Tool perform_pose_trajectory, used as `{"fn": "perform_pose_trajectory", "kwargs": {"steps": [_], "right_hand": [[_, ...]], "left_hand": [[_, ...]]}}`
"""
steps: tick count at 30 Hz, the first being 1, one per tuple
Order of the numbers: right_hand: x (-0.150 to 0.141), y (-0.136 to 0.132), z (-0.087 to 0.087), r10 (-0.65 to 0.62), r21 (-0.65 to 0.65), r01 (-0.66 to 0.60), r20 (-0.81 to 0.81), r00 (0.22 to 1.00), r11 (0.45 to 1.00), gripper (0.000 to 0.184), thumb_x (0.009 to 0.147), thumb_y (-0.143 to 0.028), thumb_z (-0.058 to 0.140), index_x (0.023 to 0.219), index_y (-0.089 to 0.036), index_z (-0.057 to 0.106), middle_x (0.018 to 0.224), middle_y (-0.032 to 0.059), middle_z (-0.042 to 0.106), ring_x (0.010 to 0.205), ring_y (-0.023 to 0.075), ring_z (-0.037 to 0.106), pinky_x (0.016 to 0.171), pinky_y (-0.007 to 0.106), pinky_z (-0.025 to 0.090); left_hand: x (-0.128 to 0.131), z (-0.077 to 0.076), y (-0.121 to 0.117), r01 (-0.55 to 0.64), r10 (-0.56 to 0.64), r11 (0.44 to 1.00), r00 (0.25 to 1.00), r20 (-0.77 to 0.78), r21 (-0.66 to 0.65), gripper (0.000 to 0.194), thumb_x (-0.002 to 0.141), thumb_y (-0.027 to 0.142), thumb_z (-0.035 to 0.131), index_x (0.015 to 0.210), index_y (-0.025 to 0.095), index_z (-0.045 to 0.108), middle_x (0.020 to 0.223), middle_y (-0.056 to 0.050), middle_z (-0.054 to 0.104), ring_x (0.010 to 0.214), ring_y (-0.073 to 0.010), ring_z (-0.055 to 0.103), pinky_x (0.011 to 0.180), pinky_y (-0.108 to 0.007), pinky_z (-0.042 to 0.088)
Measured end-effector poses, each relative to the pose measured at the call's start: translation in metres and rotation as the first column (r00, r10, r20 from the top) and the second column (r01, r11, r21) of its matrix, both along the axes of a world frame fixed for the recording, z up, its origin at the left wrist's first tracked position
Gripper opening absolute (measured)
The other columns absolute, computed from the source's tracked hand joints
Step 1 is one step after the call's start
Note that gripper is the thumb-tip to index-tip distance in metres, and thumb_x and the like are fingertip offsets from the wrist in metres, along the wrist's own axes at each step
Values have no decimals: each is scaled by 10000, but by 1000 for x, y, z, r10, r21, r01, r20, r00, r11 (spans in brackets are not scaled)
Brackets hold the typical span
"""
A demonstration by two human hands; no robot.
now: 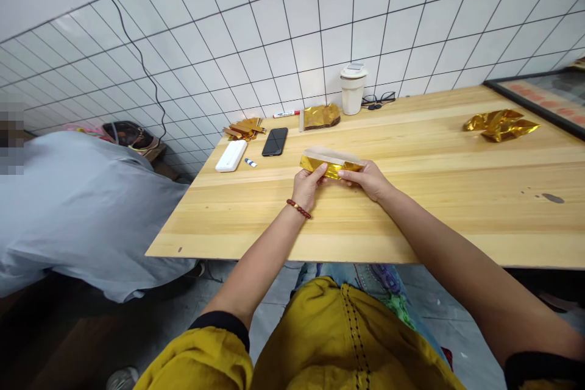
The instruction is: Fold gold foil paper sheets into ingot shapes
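Above the middle of the table, a strip of gold foil paper (pixel 333 164) with a pale border along its far side is held in both hands. My left hand (pixel 309 186) pinches its near edge left of the middle, thumb on top; a beaded bracelet circles that wrist. My right hand (pixel 368 179) grips the right part, its thumb also on the foil. The paper looks folded lengthwise. The fingers beneath it are mostly hidden.
Along the wall side of the wooden table (pixel 256 213) are folded gold strips (pixel 244 128), a white power bank (pixel 231 156), a phone (pixel 275 142), a gold foil stack (pixel 321 116), a cup (pixel 353 90) and glasses (pixel 379 99). Folded gold foil (pixel 501 125) lies right. A person (pixel 86 207) is at left.
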State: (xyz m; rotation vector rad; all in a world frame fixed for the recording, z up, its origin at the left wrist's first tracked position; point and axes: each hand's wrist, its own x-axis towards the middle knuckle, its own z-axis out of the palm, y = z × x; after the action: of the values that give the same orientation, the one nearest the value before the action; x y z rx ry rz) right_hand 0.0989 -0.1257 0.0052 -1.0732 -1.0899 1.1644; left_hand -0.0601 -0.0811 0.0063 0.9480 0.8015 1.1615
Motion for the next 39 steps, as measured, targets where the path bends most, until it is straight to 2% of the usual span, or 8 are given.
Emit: {"fn": "perform_pose_trajectory", "kwargs": {"steps": [3, 7, 13, 20, 22, 27, 36, 39], "right_hand": [[3, 4, -3, -94, 26, 95, -58, 994, 995, 401, 522, -483, 886, 690, -174, 694, 617, -7, 631, 518, 93, 476, 508, 245, 373], [2, 3, -2, -95, 26, 97, -76, 993, 995, 423, 523, -476, 885, 784, -183, 729, 743, 23, 704, 638, 145, 584, 519, 240, 411], [-1, 0, -1, -101, 7, 101, -49, 994, 995, 464, 529, -448, 879, 888, -182, 753, 845, 44, 739, 706, 171, 620, 516, 240, 433], [0, 2, -3, -121, 1, 121, -69, 990, 993, 450, 511, -408, 897, 872, -183, 750, 803, 26, 726, 677, 153, 597, 510, 234, 436], [0, 2, -2, -138, 0, 139, -70, 988, 990, 443, 505, -426, 899, 841, -184, 742, 786, 25, 719, 671, 156, 597, 511, 241, 435], [0, 1, 0, -191, 18, 193, -79, 978, 981, 477, 505, -471, 893, 847, -184, 726, 792, 31, 717, 692, 166, 610, 515, 244, 427], [0, 1, -1, -143, 13, 144, -31, 989, 990, 488, 529, -501, 871, 889, -196, 747, 842, 39, 730, 721, 175, 622, 521, 248, 447], [0, 1, -1, -165, 5, 165, -36, 986, 986, 486, 512, -496, 878, 872, -197, 745, 845, 43, 732, 710, 173, 619, 511, 248, 448]], "left_hand": [[1, 0, -5, 41, -37, 998, 997, -67, 55, 416, 507, 386, 917, 778, 140, 719, 702, -19, 694, 578, -103, 556, 564, -249, 451], [3, 0, -11, 113, -99, 988, 987, -128, 105, 370, 508, 361, 918, 735, 149, 717, 673, -14, 685, 583, -116, 567, 587, -265, 472], [2, -2, -5, 17, -15, 997, 999, -43, 70, 421, 518, 422, 902, 796, 156, 731, 776, -31, 723, 697, -140, 624, 637, -258, 465], [-2, -1, 0, -59, 59, 998, 998, -10, 23, 409, 523, 439, 893, 763, 168, 703, 734, 6, 686, 661, -101, 588, 610, -224, 428], [-1, 1, -2, -24, 23, 999, 1000, 11, 27, 436, 511, 452, 897, 782, 170, 704, 770, 0, 695, 674, -103, 594, 608, -225, 438], [3, 3, -10, 210, -208, 977, 978, -32, 49, 502, 465, 416, 926, 834, 146, 721, 777, -22, 708, 606, -95, 569, 593, -248, 464], [2, 1, -1, -31, 31, 1000, 999, 9, 0, 392, 536, 376, 897, 785, 152, 692, 753, 1, 691, 606, -81, 569, 561, -218, 442], [-1, 5, 3, -70, 76, 996, 992, 98, -56, 400, 591, 475, 860, 768, 171, 670, 726, 9, 678, 572, -76, 558, 552, -215, 444]]}}
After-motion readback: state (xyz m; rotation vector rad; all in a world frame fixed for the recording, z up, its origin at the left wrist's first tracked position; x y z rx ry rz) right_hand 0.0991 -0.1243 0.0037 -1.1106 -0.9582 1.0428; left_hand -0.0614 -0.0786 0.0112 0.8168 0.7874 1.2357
